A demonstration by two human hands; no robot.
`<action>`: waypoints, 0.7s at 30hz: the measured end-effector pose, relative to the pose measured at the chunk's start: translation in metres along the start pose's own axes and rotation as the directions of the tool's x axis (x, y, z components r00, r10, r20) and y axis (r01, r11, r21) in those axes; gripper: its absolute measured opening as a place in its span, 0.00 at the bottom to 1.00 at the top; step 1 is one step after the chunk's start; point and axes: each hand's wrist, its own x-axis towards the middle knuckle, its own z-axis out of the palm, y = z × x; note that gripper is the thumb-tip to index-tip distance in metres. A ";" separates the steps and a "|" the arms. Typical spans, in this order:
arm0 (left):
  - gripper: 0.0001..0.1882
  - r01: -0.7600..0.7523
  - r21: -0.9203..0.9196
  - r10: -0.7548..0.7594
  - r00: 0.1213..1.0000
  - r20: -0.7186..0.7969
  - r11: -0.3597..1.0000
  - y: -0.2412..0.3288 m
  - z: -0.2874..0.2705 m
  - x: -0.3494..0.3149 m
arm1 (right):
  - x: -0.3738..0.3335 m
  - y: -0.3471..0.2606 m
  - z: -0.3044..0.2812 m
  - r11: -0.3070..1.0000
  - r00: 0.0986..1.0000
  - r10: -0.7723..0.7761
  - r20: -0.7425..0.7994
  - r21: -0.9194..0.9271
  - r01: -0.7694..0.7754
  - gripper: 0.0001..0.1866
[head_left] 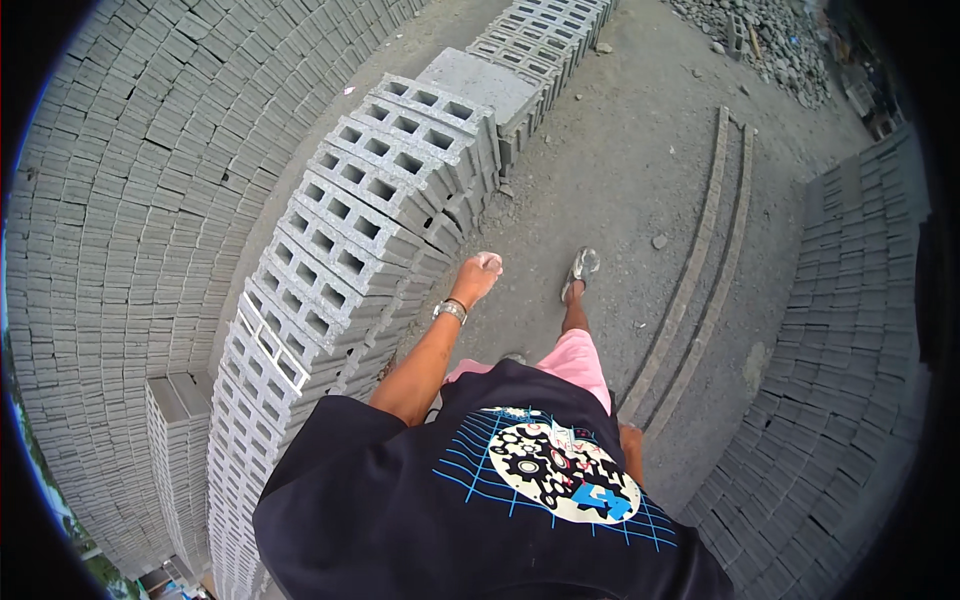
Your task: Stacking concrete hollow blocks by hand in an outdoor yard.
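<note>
My left hand (482, 277) hangs in front of me, beside the long stack of hollow concrete blocks (375, 180), and does not touch it. Its fingers are curled in, pale and whitish at the tips, and no object sticks out of them. A metal watch (451, 311) circles that wrist. Of my right arm (631, 450) only a short stretch shows past the dark shirt, low at my right side; the fingers there cannot be made out. The stack's top shows rows of rectangular holes, and white lines (272, 343) mark some blocks on its left edge.
Tall walls of stacked blocks rise at the left (130, 220) and right (800, 430). Two long narrow rails (708, 235) lie on the dusty ground to my right. A flat slab (478, 85) caps part of the stack ahead. Rubble (770, 50) is heaped at the far right.
</note>
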 end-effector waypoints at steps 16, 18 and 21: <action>0.17 -0.146 0.319 0.086 0.977 0.196 0.936 0.229 0.027 0.341 | 0.203 -0.467 -0.229 0.888 0.959 -0.275 -0.063 0.366 0.278 0.25; 0.16 -0.189 0.414 0.144 0.980 0.137 0.890 0.230 0.017 0.406 | 0.205 -0.499 -0.244 0.868 0.941 -0.286 -0.181 0.368 0.334 0.26; 0.15 -0.128 0.527 0.121 0.992 0.048 0.840 0.233 -0.009 0.509 | 0.197 -0.512 -0.235 0.905 0.969 -0.175 -0.175 0.359 0.228 0.25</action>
